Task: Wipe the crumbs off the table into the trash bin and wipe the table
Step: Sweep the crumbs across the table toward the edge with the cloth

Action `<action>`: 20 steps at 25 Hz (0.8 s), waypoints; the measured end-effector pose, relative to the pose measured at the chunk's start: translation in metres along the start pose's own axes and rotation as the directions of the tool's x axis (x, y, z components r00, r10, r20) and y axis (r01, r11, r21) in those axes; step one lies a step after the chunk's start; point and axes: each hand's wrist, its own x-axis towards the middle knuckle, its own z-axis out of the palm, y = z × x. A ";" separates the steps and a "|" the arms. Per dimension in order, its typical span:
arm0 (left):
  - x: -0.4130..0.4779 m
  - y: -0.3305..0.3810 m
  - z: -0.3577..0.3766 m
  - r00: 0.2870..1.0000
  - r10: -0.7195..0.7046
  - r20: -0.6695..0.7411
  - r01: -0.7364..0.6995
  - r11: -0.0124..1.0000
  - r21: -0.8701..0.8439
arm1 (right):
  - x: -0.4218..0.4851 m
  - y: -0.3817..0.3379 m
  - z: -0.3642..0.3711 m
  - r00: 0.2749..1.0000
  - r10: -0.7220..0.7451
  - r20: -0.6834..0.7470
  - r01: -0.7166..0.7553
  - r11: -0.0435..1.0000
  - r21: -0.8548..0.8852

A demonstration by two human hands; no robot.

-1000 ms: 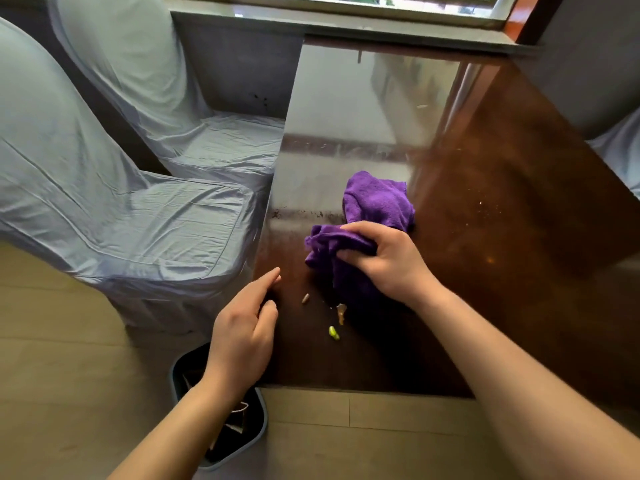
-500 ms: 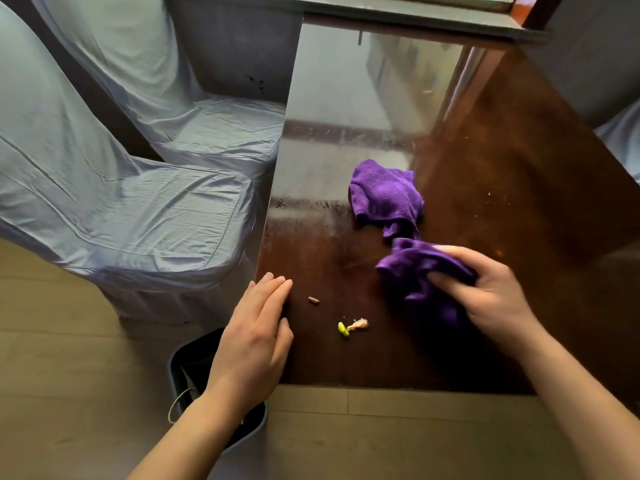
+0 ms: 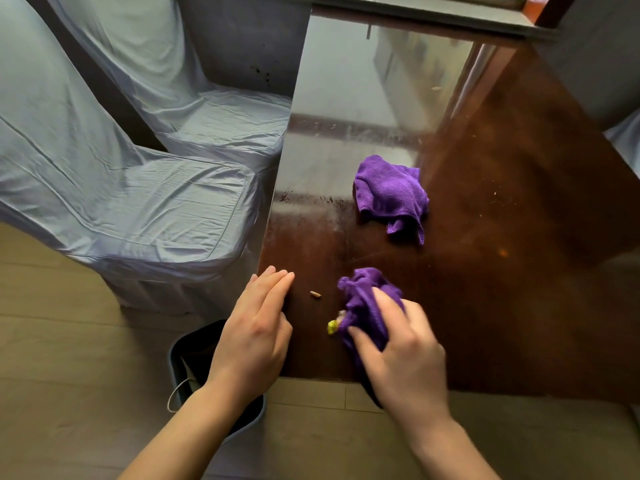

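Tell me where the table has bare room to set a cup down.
The table is bare right of the loose purple cloth and right hand, bar a few specks. The far end by the window sill is open too. The near left corner is crowded: left hand, brown crumb, green crumb, held cloth.

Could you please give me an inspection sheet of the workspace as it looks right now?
Surface: dark glossy table, smeared near its left edge, small specks on the right side.
Job's things: purple cloth bunched against a green crumb; brown crumb lies apart to its left; bin on the floor below the table corner.
Clutter: second purple cloth lying loose farther back.
Grips: right hand closed on the near cloth; left hand flat and open at the table edge, above the bin.
Cables: nothing seen.
Surroundings: two covered chairs to the left, window sill at the far end.
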 end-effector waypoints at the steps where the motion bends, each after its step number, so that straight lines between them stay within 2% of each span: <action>1: 0.000 0.000 -0.001 1.000 -0.001 0.000 0.001 1.000 -0.011 | 0.003 -0.013 0.008 0.999 -0.029 0.015 0.028 0.998 0.048; 4: 0.000 0.004 -0.006 0.999 -0.049 -0.010 0.047 0.990 -0.129 | 0.019 -0.024 0.012 0.999 -0.025 0.046 0.011 0.955 0.296; 7: 0.001 0.002 -0.016 0.986 -0.161 -0.046 0.138 0.937 -0.322 | 0.036 0.006 -0.005 0.996 0.084 0.014 -0.082 0.910 0.406; 10: -0.015 -0.011 -0.024 0.957 -0.266 -0.114 0.190 0.875 -0.445 | 0.042 0.030 -0.017 0.993 0.116 0.032 -0.120 0.932 0.341; 12: -0.032 -0.025 -0.024 0.924 -0.350 -0.152 0.244 0.849 -0.468 | 0.041 0.025 -0.012 0.999 0.019 0.040 -0.027 0.973 0.228; 16: -0.055 -0.057 -0.015 0.893 -0.434 -0.120 0.367 0.856 -0.363 | 0.034 -0.011 0.015 0.973 -0.225 0.049 0.216 0.965 0.149; 20: -0.068 -0.088 -0.004 0.915 -0.403 -0.021 0.400 0.913 -0.082 | 0.031 -0.026 0.032 0.965 -0.259 -0.043 0.262 0.957 0.123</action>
